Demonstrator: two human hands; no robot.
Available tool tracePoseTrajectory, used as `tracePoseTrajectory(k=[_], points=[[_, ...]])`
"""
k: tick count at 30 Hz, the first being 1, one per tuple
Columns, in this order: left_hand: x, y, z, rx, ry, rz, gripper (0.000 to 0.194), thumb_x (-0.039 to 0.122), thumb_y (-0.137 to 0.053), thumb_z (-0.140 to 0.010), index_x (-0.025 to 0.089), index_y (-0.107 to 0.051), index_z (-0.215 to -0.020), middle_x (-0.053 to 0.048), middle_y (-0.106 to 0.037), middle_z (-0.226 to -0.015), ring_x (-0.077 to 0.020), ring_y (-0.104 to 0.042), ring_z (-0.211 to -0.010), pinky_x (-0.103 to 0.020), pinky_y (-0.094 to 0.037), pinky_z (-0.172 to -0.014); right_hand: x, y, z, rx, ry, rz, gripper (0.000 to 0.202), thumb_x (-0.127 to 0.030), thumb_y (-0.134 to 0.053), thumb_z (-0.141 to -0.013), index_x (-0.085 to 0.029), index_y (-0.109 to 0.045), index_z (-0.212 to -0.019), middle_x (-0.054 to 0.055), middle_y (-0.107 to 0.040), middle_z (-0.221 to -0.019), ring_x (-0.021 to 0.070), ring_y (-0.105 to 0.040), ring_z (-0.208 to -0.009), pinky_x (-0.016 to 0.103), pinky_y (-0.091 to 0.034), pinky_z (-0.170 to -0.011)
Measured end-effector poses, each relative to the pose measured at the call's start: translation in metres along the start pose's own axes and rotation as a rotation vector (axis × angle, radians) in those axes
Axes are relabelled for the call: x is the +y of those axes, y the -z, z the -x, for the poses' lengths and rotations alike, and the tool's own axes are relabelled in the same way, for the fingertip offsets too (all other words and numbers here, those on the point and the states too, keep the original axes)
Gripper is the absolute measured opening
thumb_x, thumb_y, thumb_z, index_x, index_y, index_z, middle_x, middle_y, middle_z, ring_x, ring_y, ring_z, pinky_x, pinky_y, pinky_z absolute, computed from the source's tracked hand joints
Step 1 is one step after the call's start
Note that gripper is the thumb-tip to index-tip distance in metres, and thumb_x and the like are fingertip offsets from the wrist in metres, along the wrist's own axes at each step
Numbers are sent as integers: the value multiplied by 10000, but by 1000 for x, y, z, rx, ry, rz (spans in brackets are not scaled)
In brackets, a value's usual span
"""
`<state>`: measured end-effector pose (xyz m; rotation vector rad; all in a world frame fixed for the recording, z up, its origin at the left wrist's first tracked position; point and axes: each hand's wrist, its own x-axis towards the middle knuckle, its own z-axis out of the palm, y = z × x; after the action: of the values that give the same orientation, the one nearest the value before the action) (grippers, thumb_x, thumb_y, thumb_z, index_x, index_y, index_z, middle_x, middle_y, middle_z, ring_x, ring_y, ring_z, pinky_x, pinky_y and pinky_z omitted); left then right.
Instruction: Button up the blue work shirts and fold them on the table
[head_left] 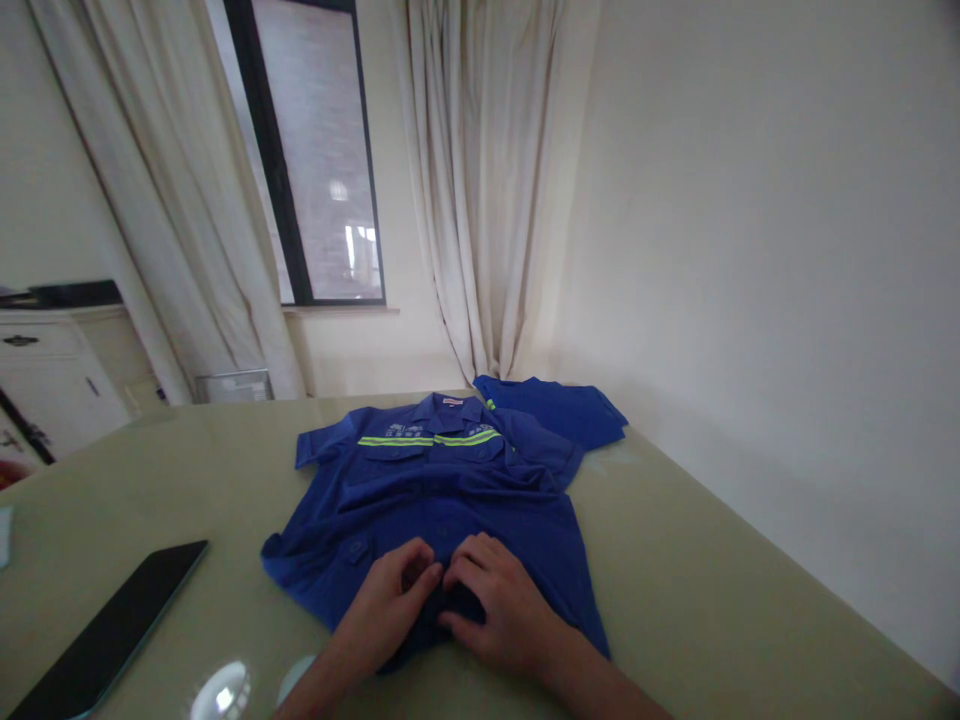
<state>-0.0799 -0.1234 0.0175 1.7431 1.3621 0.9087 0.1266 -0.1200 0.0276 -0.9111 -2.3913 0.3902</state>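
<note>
A dark blue short-sleeved work shirt (397,500) lies face up on the table, its collar away from me. Lettering and a yellow-green and silver stripe cross its chest. At the lower front opening, my left hand (386,600) is closed, thumb and forefinger pinching the cloth. Close beside it, my right hand (502,600) has its fingers curled onto the shirt's front edge, with the thumb lower down. The fingertips nearly meet, and they hide the bit of cloth between them. The fabric is rumpled across the middle.
Behind the shirt's right sleeve lies another folded blue garment (559,408). A black flat tablet-like device (112,630) rests at the left of the greenish table (690,560). A wall (787,300) runs along the right edge; curtains (487,180) and a window stand behind.
</note>
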Motion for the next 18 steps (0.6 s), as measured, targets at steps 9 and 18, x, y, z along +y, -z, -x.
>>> tracePoseTrajectory(k=[9,18], points=[[11,-7,2,92,-45,105,318,502,-585,-926,201,-623,-831,7,-624,-766,-173,-585,-750,-253,-450,-688,1,3,2,130,113,36,117,-245,-544,-1030,-228,-661,-1033,44,-652,-1017,190,-570,-956,339,-434,-902],[30,-16,12,217,-44,82,324,523,-618,-900,223,-737,-885,-29,-748,-855,-230,-673,-847,-289,-519,-803,-2,-2,1,238,23,67,230,-343,-547,-1042,-232,-697,-907,31,-666,-913,181,-575,-846,323,-431,-780]])
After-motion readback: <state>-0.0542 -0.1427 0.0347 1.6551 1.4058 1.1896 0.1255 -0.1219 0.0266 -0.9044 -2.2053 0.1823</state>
